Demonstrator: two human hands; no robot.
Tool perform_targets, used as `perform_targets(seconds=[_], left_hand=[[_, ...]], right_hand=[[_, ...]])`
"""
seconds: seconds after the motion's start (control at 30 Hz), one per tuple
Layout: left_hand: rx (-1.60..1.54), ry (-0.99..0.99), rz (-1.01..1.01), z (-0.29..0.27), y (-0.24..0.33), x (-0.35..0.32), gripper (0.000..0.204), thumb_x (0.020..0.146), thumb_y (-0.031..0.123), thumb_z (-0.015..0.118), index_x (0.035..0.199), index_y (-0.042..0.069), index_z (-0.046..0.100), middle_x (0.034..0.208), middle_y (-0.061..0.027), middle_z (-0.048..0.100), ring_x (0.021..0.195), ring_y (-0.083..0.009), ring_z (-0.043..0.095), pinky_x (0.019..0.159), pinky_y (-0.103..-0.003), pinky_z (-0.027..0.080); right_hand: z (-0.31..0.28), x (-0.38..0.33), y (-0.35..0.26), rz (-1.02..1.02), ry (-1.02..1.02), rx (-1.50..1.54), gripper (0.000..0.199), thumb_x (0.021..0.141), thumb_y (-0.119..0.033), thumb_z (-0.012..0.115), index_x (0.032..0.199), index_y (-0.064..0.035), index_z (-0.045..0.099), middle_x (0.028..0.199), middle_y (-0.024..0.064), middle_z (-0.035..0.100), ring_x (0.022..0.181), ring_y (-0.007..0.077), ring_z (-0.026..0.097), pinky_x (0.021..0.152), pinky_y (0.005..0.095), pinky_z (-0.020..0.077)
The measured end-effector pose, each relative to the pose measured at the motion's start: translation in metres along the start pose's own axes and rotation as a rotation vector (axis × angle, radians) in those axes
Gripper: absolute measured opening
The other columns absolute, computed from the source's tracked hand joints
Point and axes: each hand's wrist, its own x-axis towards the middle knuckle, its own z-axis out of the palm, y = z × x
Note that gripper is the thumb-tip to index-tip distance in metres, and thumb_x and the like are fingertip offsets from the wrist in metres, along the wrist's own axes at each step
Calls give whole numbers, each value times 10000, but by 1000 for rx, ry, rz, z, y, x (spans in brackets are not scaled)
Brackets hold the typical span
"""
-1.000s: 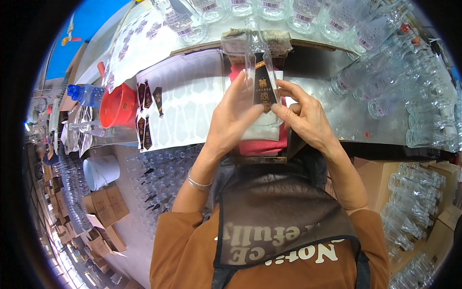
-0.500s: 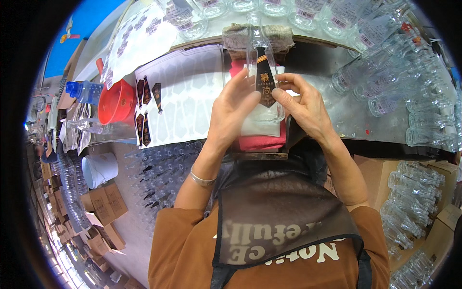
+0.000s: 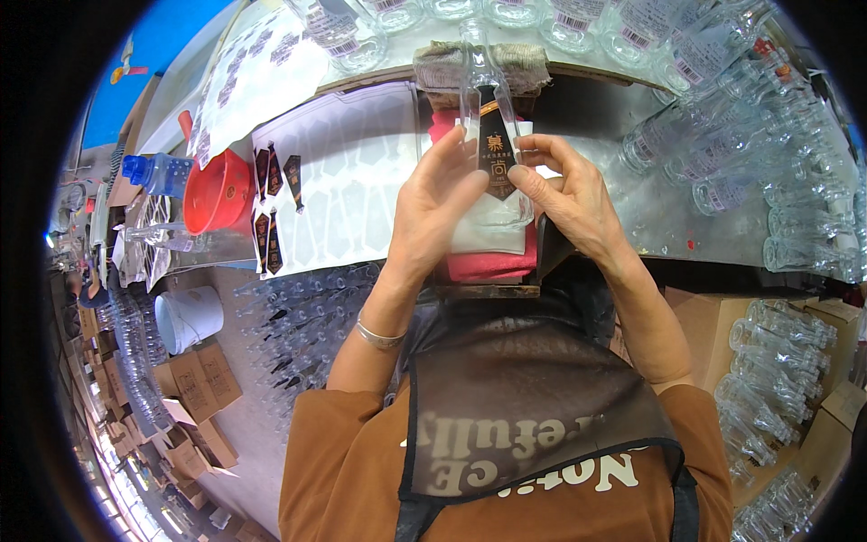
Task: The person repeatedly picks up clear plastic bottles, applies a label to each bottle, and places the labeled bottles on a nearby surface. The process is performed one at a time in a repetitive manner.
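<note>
A clear glass bottle [image 3: 508, 210] lies with its neck pointing away from me. On its face is a black tie-shaped label [image 3: 497, 149] with gold markings. My left hand [image 3: 435, 203] holds the bottle's left side, its thumb blurred over the glass by the label's lower part. From the right, my right hand [image 3: 569, 194] grips the bottle, thumb at the label's edge and fingers curved beside the glass. Beneath the neck is a rolled grey cloth [image 3: 437, 69]; a pink cloth [image 3: 492, 267] and a white sheet lie under the base.
Left of the bottle, a white backing sheet [image 3: 348, 181] carries several dark tie-shaped labels [image 3: 292, 183]. Beyond it are a red basin [image 3: 217, 194] and a blue-capped plastic bottle [image 3: 164, 173]. Glass bottles [image 3: 713, 172] crowd the right and far table. An open carton [image 3: 704, 334] stands lower right.
Almost nothing differs. Both hands stay at the bottle's sides, and the label keeps its place on the glass. The whole view has shifted very slightly.
</note>
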Motion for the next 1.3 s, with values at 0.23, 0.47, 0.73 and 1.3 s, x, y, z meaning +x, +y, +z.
perform_targets(seconds=[0.23,0.47,0.73,1.3], left_hand=[[-11,9,-1,0,-4,0,622,948,39,690,1492,-55,404,1405,-175,557,1285,-220,550,1073,-348,466],[0,27,6,2,-2,0,617,947,37,689,1490,-51,410,1389,-170,561,1265,-217,559,1064,-348,474],[28,10,14,1,-3,1,611,949,36,686,1490,-49,415,1381,-157,566,1258,-209,560,1057,-341,479],[47,-9,31,12,1,-5,833,870,20,763,1536,-89,275,1478,-199,479,1330,-255,517,1092,-372,447]], right_hand=[[0,0,1,-1,4,-4,470,924,-252,730,1264,43,595,1072,146,714,999,216,708,810,305,557],[-7,4,18,22,-51,99,433,951,-244,702,1287,10,602,1076,95,710,940,153,676,829,287,538],[-17,7,23,107,-27,366,462,1037,-352,588,1292,33,568,1064,154,684,610,78,582,543,214,489],[-25,17,47,275,177,709,498,1040,-475,528,1146,-1,640,1021,111,691,690,125,630,589,260,516]])
